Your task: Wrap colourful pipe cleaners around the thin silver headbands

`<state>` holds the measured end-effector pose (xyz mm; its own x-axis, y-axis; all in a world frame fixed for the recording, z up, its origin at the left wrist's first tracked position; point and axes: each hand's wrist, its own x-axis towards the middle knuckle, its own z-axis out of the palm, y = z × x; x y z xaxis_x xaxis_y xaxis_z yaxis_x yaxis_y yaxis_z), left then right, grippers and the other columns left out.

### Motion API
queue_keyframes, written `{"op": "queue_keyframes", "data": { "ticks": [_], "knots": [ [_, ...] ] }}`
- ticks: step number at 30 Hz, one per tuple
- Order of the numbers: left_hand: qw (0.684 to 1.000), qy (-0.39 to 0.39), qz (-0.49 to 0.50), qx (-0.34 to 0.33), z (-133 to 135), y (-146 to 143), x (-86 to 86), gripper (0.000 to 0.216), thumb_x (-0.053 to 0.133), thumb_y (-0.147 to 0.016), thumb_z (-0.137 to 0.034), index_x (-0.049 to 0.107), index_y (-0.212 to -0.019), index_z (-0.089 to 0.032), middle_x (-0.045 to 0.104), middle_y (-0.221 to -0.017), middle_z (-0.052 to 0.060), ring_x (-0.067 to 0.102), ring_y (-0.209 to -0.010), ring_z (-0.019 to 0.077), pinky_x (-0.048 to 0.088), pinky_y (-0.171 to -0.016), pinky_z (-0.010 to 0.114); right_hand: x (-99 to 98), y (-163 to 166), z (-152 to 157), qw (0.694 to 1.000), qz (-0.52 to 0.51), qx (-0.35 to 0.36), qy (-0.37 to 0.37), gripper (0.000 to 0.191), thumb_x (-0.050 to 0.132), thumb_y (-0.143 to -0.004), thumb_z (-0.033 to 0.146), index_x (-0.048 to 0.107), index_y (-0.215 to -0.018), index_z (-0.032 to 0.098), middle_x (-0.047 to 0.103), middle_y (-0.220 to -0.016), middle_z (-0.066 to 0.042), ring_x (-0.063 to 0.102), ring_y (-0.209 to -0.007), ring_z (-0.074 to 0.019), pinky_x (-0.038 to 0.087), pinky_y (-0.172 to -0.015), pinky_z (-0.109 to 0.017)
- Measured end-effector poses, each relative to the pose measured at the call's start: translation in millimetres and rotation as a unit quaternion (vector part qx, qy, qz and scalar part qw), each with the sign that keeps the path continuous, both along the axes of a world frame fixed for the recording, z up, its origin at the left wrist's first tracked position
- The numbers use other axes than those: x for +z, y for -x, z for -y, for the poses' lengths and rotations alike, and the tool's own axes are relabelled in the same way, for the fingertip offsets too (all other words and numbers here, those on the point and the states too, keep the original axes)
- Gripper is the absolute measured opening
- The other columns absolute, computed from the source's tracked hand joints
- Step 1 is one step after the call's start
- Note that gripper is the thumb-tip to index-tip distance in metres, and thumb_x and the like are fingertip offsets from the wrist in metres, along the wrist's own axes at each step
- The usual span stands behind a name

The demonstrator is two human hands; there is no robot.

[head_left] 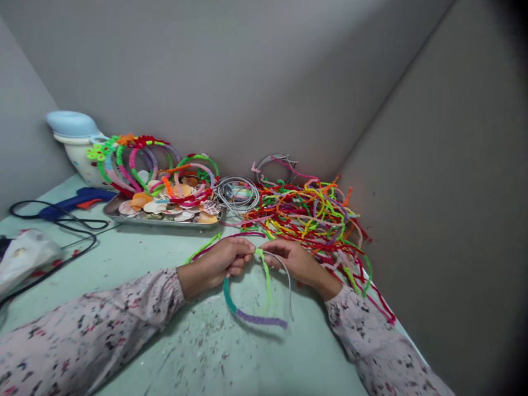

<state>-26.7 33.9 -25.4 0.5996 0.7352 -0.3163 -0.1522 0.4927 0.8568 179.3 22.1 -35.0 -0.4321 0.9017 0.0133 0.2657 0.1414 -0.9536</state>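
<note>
My left hand [223,258] pinches a curved headband [260,319], its fingers closed around the middle. One end of the band is wrapped in teal and purple pipe cleaner; the other end is bare grey wire [289,283]. A light green pipe cleaner [267,283] is wound at the pinch point, and its loose tail hangs down inside the curve. My right hand [299,264] is closed in a pinch at the green winding, close to the left fingertips. The part of the band inside the left fist is hidden.
A metal tray [165,221] holds seashells and several finished headbands. To its right are coiled wires [238,193] and a tangled heap of pipe cleaners [305,214]. A blue glue gun [74,202], its black cord and a lidded white container [80,154] stand left, near the grey wall.
</note>
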Motion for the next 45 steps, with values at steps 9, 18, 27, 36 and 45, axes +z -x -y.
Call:
{"op": "queue_keyframes", "data": {
  "ticks": [9, 18, 27, 36, 45],
  "knots": [
    [1.0, 0.008, 0.006, 0.006, -1, 0, -0.8, 0.004, 0.053, -0.075, -0.011, 0.05, -0.076, -0.014, 0.043, -0.058, -0.005, 0.02, -0.038, 0.0008, 0.009, -0.036, 0.019, -0.2, 13, 6, 0.999, -0.011, -0.047, -0.015, 0.031, 0.066, -0.077, 0.042, 0.066, -0.096, 0.017, 0.067, -0.085, -0.004, 0.058, -0.072, -0.015, 0.046, -0.063, -0.027],
    [1.0, 0.017, -0.003, 0.006, 0, 0, 2.9, 0.003, 0.051, -0.074, -0.01, 0.051, -0.074, -0.013, 0.041, -0.056, -0.005, 0.02, -0.037, 0.0008, 0.008, -0.036, 0.02, 0.0, 19, 11, 0.99, 0.035, -0.077, -0.116, 0.017, 0.061, -0.082, 0.031, 0.067, -0.09, 0.017, 0.067, -0.08, -0.004, 0.059, -0.072, -0.0156, 0.046, -0.066, -0.027],
    [1.0, 0.012, 0.003, -0.016, 0, 0, 1.1, 0.006, 0.051, -0.073, -0.01, 0.049, -0.069, -0.014, 0.038, -0.053, -0.006, 0.018, -0.038, 0.0011, 0.008, -0.036, 0.019, 8.7, 12, 11, 0.948, 0.136, -0.032, -0.285, 0.014, 0.057, -0.086, 0.02, 0.069, -0.093, 0.018, 0.068, -0.082, -0.005, 0.06, -0.074, -0.0161, 0.046, -0.069, -0.027],
    [0.999, 0.013, 0.006, -0.051, 0, 1, 0.8, 0.008, 0.053, -0.077, -0.014, 0.048, -0.071, -0.015, 0.031, -0.048, -0.008, 0.017, -0.037, 0.0026, 0.009, -0.035, 0.019, 11.4, 1, 7, 0.866, 0.25, 0.051, -0.43, 0.013, 0.053, -0.088, 0.015, 0.064, -0.094, 0.016, 0.064, -0.081, -0.006, 0.057, -0.073, -0.015, 0.042, -0.067, -0.025],
    [0.997, 0.02, 0.008, -0.074, -3, 1, -1.3, 0.012, 0.054, -0.077, -0.015, 0.047, -0.068, -0.015, 0.032, -0.048, -0.008, 0.017, -0.036, 0.0021, 0.008, -0.034, 0.019, 21.6, -1, 13, 0.783, 0.349, 0.064, -0.51, 0.021, 0.044, -0.092, 0.011, 0.063, -0.085, 0.016, 0.057, -0.07, -0.002, 0.046, -0.063, -0.0127, 0.032, -0.059, -0.026]
  ]
}}
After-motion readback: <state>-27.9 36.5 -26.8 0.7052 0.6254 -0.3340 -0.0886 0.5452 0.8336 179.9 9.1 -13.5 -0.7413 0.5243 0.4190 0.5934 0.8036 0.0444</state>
